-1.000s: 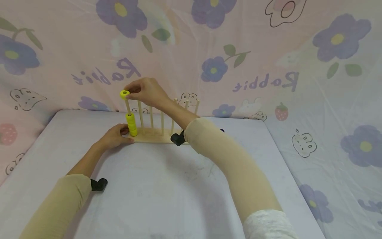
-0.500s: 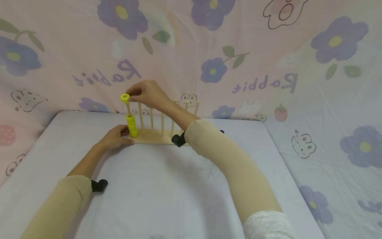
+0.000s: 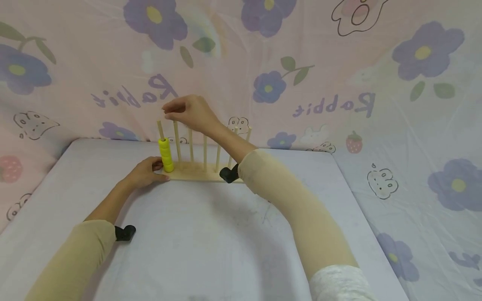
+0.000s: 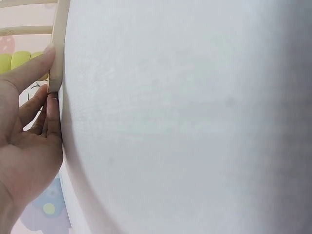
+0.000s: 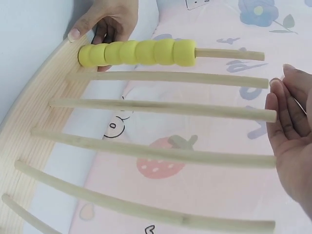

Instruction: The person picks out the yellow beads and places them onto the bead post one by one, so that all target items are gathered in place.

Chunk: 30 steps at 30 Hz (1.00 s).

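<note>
A wooden peg rack, its flat base [image 3: 196,172] carrying a row of upright pegs, stands toward the back of the table. Yellow beads [image 3: 165,155] are stacked on its leftmost peg, seen side-on in the right wrist view, with the bare peg tip [image 5: 234,53] sticking out above them. My left hand [image 3: 144,172] holds the left end of the base, thumb [image 4: 36,68] on one side and fingers round the end. Up near the tops of the first pegs, my right hand [image 3: 193,112] is empty, its fingers [image 5: 285,109] loosely bent. The right forearm covers part of the rack.
Bare pegs [image 5: 161,108] rise in a row beside the beaded one. A white-covered table [image 3: 196,238] runs out in front of the rack. Behind it hangs a flowered cloth [image 3: 226,54]. Black wrist mounts [image 3: 125,233] jut from the sleeves.
My right hand has let go of a yellow bead at the first peg's top and moved slightly up and right. The bead has dropped onto the stack. The left hand stays put.
</note>
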{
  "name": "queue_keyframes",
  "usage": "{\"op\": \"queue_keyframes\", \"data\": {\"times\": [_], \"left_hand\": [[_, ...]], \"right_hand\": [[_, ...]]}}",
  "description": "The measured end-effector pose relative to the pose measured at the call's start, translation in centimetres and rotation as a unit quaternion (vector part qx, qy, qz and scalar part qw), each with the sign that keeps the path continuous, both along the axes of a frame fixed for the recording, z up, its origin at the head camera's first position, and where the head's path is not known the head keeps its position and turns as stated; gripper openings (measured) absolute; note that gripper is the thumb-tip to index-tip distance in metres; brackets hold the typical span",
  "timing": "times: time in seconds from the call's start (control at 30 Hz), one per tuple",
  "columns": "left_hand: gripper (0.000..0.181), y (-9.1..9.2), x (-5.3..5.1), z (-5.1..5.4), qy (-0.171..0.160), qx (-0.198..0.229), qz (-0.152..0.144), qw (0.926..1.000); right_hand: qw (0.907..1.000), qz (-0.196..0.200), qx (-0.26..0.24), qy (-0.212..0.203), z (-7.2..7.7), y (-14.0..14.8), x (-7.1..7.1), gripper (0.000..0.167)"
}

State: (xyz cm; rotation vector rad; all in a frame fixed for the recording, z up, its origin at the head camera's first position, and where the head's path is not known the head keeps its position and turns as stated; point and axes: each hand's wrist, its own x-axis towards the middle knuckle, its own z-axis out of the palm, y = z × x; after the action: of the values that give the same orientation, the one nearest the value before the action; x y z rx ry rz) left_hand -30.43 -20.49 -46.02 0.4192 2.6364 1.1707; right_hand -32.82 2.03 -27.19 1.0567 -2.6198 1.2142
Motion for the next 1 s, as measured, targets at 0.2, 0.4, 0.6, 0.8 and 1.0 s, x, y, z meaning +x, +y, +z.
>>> {"op": "queue_keyframes", "data": {"times": [0.2, 0.4, 0.6, 0.8, 1.0], "left_hand": [[0.083, 0.0, 0.3, 0.5, -0.004, 0.001, -0.001, 1.0], [0.085, 0.0, 0.4, 0.5, -0.01, -0.001, -0.002, 0.9999], [0.084, -0.1, 0.1, 0.3, -0.011, -0.003, -0.001, 0.9999], [0.086, -0.1, 0.1, 0.2, -0.011, -0.003, -0.001, 0.9999], [0.087, -0.1, 0.2, 0.4, -0.011, -0.003, -0.002, 0.9999]], "right_hand": [[0.9993, -0.015, -0.032, -0.015, 1.0, 1.4, 0.4, 0.026], [0.9978, -0.025, -0.058, -0.019, 1.2, 3.5, 0.4, 0.028], [0.9972, -0.031, -0.068, 0.006, 0.9, 6.0, 0.3, 0.028], [0.9958, -0.031, -0.086, 0.005, 0.7, 8.5, 0.2, 0.028], [0.9947, -0.043, -0.094, -0.004, 0.5, 10.8, 0.0, 0.03]]}}
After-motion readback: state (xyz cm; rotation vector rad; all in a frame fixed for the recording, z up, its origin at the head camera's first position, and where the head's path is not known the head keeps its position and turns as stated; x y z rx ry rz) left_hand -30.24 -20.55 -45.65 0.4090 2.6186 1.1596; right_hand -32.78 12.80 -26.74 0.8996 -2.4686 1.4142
